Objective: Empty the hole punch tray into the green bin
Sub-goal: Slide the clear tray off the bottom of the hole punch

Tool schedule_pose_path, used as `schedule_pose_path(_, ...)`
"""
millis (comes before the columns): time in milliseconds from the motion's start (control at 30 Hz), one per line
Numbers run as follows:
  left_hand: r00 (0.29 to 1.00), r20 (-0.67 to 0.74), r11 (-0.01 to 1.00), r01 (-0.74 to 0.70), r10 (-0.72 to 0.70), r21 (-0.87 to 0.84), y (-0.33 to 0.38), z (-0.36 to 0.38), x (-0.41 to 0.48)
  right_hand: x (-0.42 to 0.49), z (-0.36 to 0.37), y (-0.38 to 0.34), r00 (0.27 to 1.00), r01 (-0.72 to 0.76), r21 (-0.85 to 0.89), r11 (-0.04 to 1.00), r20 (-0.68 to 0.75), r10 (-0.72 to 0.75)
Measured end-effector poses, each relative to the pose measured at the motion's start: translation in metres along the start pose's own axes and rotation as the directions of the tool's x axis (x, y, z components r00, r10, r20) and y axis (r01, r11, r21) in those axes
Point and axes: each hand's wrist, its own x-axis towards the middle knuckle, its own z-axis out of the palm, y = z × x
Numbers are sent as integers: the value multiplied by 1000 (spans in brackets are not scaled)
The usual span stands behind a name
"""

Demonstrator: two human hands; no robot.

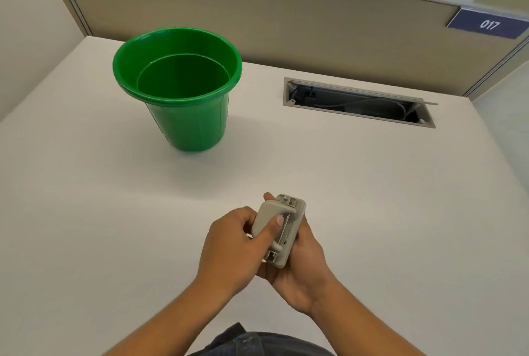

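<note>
A beige hole punch [282,226] is held above the near middle of the white desk, in both hands. My left hand [229,249] wraps its left side, thumb lying across the lever. My right hand [300,267] cups it from below and the right. The punch's underside and tray are hidden by my fingers. The green bin [177,92] stands upright at the far left of the desk, well away from the hands; its inside looks bare.
An open cable slot [357,102] with wires is cut into the desk [372,183] at the far right. Beige partition walls [257,11] close the back. A blue sign [488,24] reading 017 hangs at the upper right.
</note>
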Motion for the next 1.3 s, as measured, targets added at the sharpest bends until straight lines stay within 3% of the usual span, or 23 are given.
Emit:
schedule_pose_path(100, 998, -42, 998, -48, 47, -30, 7, -7, 1, -2, 8, -7, 999, 47, 19, 999, 17, -47)
schedule_pose_path(300, 998, -58, 998, -32, 29, -57, 17, -15, -1, -7, 21, -12, 992, 119, -234, 965, -3, -123)
schedule_pose_path(400, 998, -40, 995, -46, 43, -85, 26, -18, -1, -11, 26, -13, 993, 112, -274, 955, -7, -119)
schedule_pose_path(700, 997, -67, 893, -3, -30, -449, 33, -15, -4, -22, 38, -21, 996, 91, -181, 979, -9, -94)
schedule_pose_path(1300, 993, -87, 875, 30, -82, -483, 38, -12, -6, -26, 47, -21, 998, 35, -14, 999, -50, -36)
